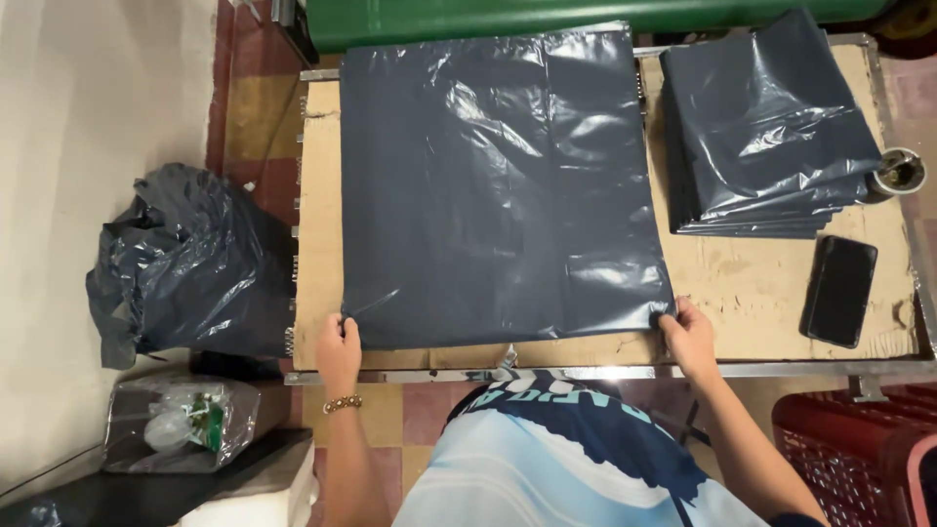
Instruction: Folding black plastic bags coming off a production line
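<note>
While the large dark grey plastic sheet (493, 185) lies spread flat on the cardboard-topped table (752, 288), the left hand (338, 344) pinches its near left corner and the right hand (686, 332) pinches its near right corner. A stack of folded dark plastic bags (766, 127) and a black phone (838, 290) lie to the right.

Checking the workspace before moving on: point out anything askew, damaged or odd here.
The cardboard covering the table is scuffed, with torn, ragged edges. The folded bags are stacked unevenly, edges fanned out. A crumpled bag lies on the floor. Both hands hold the flat bag squarely.
</note>
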